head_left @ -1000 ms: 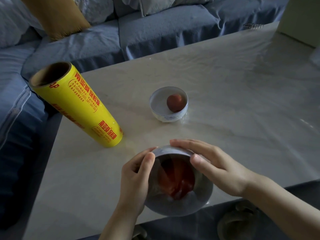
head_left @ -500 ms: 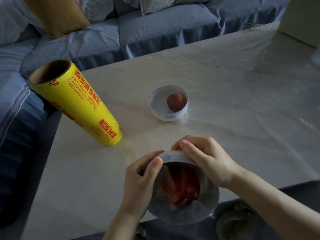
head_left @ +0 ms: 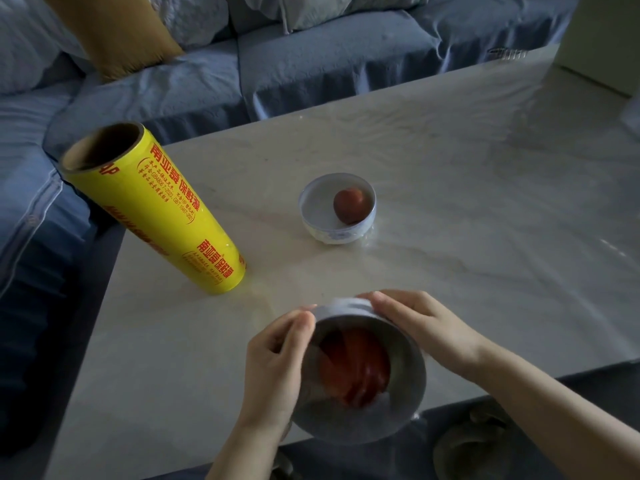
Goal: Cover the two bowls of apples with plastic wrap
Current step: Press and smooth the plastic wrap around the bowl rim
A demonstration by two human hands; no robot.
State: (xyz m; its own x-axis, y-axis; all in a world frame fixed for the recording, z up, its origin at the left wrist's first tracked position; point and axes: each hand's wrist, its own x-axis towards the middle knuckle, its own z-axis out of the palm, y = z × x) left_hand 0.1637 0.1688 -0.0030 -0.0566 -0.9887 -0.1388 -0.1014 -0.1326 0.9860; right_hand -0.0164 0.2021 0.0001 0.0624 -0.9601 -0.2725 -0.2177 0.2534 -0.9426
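A white bowl (head_left: 398, 420) at the table's near edge is tipped toward me, with a red apple (head_left: 356, 368) blurred behind the plastic wrap stretched over its mouth. My left hand (head_left: 273, 362) grips its left rim, fingers curled against the side. My right hand (head_left: 426, 327) curls over its far right rim. A second white bowl (head_left: 318, 216) stands upright mid-table with a red apple (head_left: 350, 205) inside, and wrinkled film shows around its foot. The yellow roll of plastic wrap (head_left: 156, 209) stands on end at the left.
The pale marble table (head_left: 485, 209) runs to the right. A blue sofa (head_left: 311, 64) with a mustard cushion (head_left: 117, 32) lies beyond the far and left edges. A pale box (head_left: 602, 36) stands at the far right corner.
The near bowl has tipped further toward me and slid slightly nearer. My right hand's fingers went from stretched flat over the rim to curled on its far side.
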